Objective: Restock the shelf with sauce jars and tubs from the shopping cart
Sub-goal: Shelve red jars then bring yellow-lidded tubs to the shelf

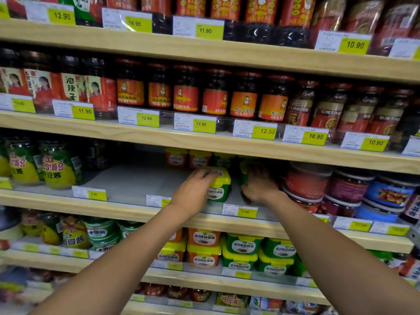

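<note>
Tub [220, 189], green, "6月香", in L hand [193, 192]

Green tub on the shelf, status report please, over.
Left hand grips the green tub by its yellow lid, tub at the shelf front. Right hand over a second tub, grip unclear. Orange tubs behind, bare shelf to the left.

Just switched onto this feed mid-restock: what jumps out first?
Two bare arms reach into the third shelf down: the left hand holds a green tub by its yellow lid, the right hand covers a second, mostly hidden one beside it. Left of them the shelf board lies bare; yellow price tags line every edge.
</note>
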